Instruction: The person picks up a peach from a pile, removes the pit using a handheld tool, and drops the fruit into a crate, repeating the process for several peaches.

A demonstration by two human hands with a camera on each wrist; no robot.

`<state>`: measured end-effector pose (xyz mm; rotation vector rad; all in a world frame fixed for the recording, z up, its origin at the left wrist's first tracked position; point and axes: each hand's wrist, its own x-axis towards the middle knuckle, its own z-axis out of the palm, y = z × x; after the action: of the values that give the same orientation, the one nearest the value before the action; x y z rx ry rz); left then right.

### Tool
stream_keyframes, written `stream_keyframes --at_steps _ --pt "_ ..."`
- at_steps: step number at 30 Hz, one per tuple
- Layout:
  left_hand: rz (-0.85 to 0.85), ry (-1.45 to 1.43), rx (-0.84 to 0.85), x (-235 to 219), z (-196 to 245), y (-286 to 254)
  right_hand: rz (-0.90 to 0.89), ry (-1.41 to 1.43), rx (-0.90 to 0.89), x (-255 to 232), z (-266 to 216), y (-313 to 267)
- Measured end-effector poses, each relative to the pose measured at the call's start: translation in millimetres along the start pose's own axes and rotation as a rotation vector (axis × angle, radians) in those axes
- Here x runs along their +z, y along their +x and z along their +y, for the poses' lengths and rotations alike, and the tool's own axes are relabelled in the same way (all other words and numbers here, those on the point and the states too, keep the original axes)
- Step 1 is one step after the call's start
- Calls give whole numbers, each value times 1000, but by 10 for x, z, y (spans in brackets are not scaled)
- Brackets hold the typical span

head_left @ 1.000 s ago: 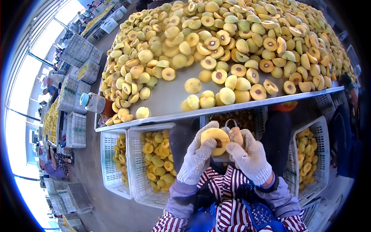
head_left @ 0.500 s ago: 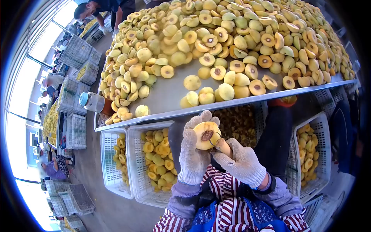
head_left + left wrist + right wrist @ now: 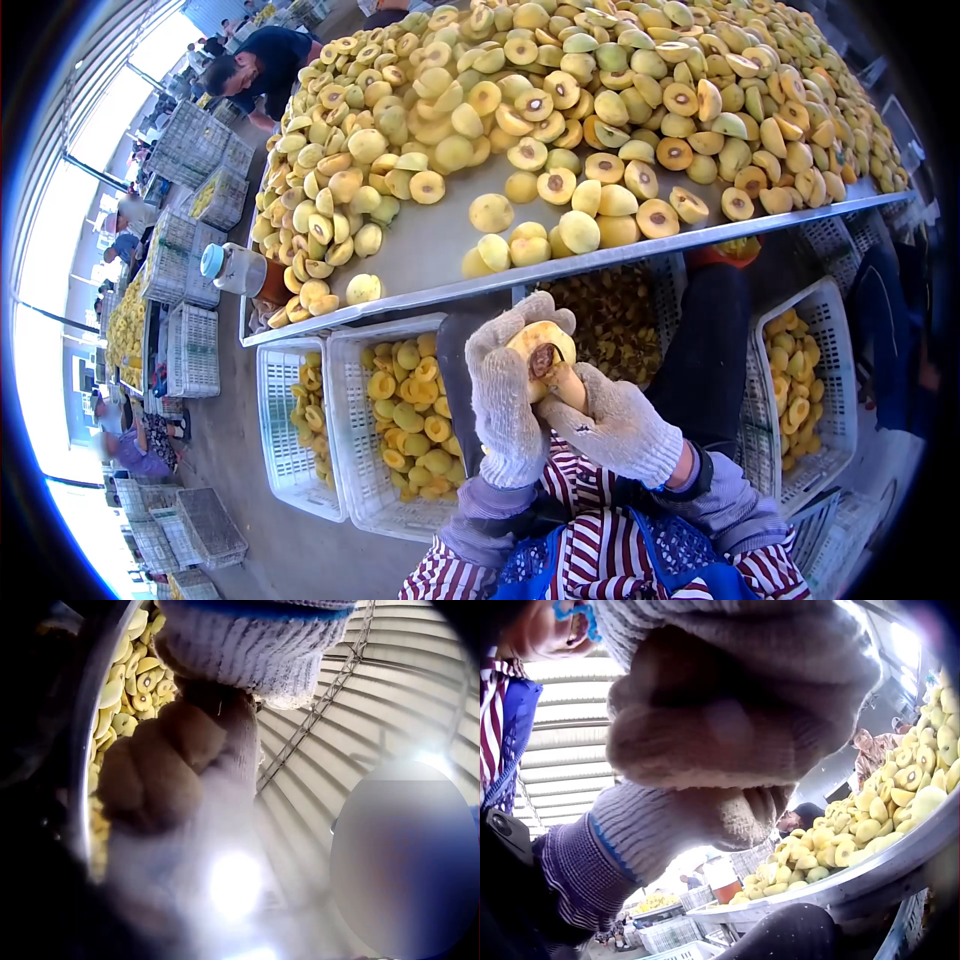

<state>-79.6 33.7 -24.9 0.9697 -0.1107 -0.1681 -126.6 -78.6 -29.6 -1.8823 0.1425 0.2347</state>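
Your gloved left hand point(image 3: 507, 400) grips a cut yellow fruit half point(image 3: 541, 343), brown centre showing, in front of the metal table point(image 3: 430, 245). Your gloved right hand point(image 3: 622, 425) grips a short-handled tool point(image 3: 570, 386) against it. Fruit halves point(image 3: 640, 80) heap the table; a white crate point(image 3: 354, 425) of more sits to your left

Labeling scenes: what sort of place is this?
Probably a fruit-processing shed: a metal table heaped with halved fruit, white crates of more fruit beneath its edge, and stacked crates further back.
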Motion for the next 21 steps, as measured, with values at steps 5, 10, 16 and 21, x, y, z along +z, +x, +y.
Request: stream_keyframes --at_steps 5,10,16,21 --pt "-50 313 122 -18 65 28 -184 549 198 -33 -195 -32" --pt "-171 217 52 -150 103 70 -307 650 347 -110 -233 -18" --pt "-320 571 186 -403 136 251 -507 763 401 -50 -10 -8" --pt "-407 496 293 -352 115 276 -672 1001 445 -118 1 -61"
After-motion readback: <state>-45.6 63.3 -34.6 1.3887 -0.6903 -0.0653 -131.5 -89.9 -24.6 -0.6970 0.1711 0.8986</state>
